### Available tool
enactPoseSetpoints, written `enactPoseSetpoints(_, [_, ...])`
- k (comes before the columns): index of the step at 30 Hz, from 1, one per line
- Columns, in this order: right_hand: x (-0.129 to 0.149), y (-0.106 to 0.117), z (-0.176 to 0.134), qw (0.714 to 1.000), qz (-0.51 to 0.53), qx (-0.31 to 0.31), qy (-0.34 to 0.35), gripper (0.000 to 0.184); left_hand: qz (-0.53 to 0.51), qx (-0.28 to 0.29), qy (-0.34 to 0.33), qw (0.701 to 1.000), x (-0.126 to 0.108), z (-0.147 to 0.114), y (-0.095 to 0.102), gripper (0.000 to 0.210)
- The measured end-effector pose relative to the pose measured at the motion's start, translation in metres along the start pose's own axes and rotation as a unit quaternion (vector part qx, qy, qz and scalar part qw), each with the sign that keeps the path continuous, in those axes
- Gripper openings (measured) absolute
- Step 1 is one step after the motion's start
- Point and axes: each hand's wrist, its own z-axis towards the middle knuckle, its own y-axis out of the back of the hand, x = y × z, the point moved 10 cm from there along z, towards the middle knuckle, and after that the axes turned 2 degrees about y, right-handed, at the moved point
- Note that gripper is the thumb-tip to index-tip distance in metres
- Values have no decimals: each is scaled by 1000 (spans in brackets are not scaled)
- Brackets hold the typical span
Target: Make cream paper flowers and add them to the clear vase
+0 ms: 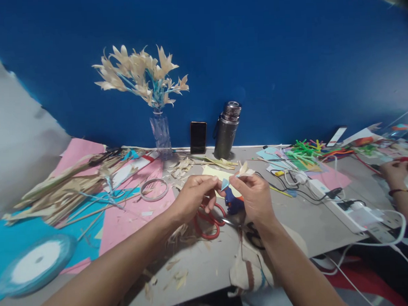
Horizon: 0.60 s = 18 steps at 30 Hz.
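My left hand [195, 195] is closed in a pinch at one end of a light blue ribbon piece [224, 184]. My right hand [257, 198] pinches the base of a small cream husk flower [245, 170], where the ribbon meets it; its petals rise above the fingers. Just below the hands lie red-handled scissors [208, 235] and a dark blue tool [234, 203], probably a glue gun, partly hidden by my right hand. Behind them is a yellow paper sheet [213, 171]. A cream cloth [246, 270] with brown stripes hangs near the front edge under my right wrist.
Husk flowers stand in a clear bottle [161, 134], beside a phone [198, 137] and a thermos [227, 130]. Dry husks [74, 188], pink paper [133, 227] and a ribbon roll [38, 263] lie left. A power strip [338, 206] with cables and a co-worker's hand [394, 173] are right.
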Motion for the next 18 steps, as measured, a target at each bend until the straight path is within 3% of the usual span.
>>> enactPoseSetpoints(4, [-2,2,0,999,-30,-13,1,28,90,-53,-24,994,-13,-6,1,22])
enactPoseSetpoints(10, [-1,-1,-2,999,-36,-7,0,29,127,-93,-44,987,-21,-9,2,16])
enactPoseSetpoints(15, [-6,-11,-3,997,38,60,6,27,121,-99,-36,987,-18,-7,8,23])
enactPoseSetpoints(18, [-15,-21,-5,988,100,116,-29,26,98,-92,-24,991,-14,-6,9,25])
